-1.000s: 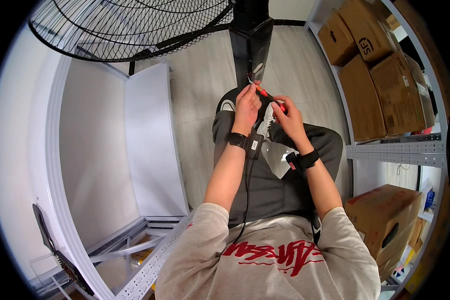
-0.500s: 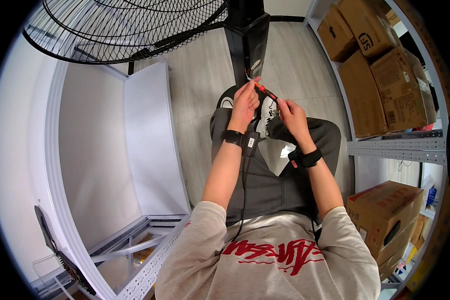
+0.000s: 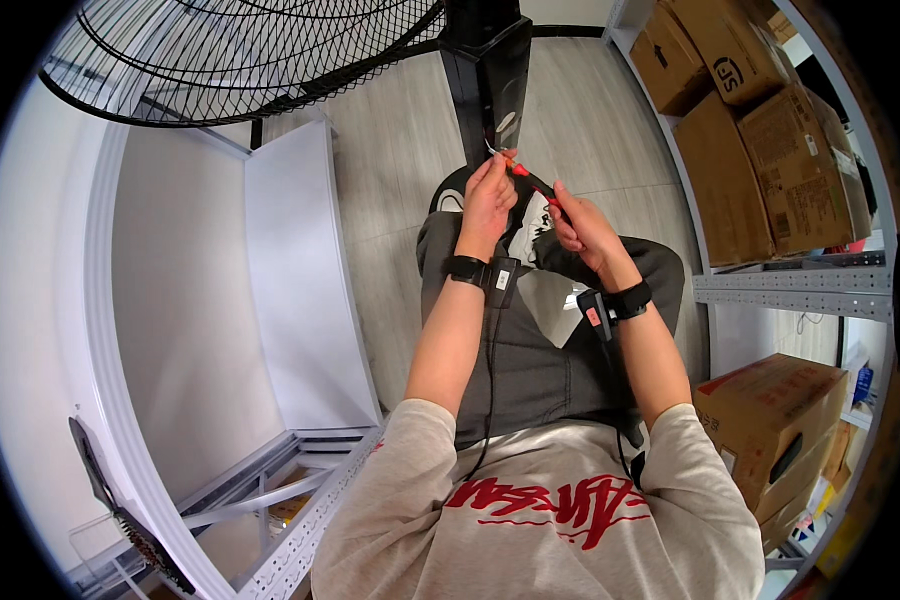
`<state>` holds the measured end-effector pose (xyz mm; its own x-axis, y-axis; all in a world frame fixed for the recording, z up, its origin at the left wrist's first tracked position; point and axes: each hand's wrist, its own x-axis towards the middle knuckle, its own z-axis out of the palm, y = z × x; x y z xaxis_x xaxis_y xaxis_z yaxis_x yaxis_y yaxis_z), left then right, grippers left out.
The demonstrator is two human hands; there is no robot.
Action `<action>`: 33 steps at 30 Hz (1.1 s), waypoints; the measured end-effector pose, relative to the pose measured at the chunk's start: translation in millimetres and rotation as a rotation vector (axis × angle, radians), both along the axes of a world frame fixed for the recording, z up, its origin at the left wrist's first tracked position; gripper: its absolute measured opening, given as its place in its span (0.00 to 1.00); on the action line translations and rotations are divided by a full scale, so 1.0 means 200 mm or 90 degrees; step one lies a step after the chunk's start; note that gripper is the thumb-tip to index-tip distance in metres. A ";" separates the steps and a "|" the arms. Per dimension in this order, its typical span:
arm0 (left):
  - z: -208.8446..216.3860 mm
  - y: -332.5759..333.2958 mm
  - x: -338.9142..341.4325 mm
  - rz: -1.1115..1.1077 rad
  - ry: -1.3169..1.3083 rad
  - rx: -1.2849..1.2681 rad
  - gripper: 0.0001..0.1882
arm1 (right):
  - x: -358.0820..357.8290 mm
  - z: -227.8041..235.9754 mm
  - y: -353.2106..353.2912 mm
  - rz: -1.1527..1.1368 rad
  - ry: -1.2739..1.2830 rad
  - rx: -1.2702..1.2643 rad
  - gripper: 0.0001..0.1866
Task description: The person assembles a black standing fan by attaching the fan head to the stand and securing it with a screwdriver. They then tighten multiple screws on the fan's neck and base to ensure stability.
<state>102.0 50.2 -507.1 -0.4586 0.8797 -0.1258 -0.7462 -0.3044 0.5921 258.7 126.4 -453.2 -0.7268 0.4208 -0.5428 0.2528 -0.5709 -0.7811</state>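
Left hand [image 3: 490, 195] pinching thin wires [image 3: 492, 150], right hand [image 3: 582, 225] gripping red-handled tool [image 3: 530, 182] between both grips

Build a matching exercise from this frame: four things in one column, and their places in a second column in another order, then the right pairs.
Things:
1. fan grille
2. cardboard boxes
3. red-handled tool
4. white panel

Places:
A. between the left hand and right hand
B. on the floor to the person's left
C. top left of the view
D. on the metal shelf at the right

Pairs: 1-C, 2-D, 3-A, 4-B
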 end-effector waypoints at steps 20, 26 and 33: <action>0.02 -0.02 -0.02 0.020 -0.010 -0.017 0.15 | -0.01 -0.07 -0.07 -0.103 -0.093 0.923 0.16; 0.00 -0.02 -0.03 0.032 0.007 -0.033 0.14 | -0.02 -0.10 -0.04 -0.112 -0.063 0.402 0.16; 0.04 -0.03 -0.01 0.000 0.007 -0.043 0.15 | -0.03 -0.04 -0.10 -0.153 -0.042 0.498 0.14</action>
<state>99.6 43.6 -498.8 -0.4599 0.8696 -0.1798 -0.7395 -0.2629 0.6197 252.6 106.0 -461.2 -0.5449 0.8358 -0.0670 0.2527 0.0874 -0.9636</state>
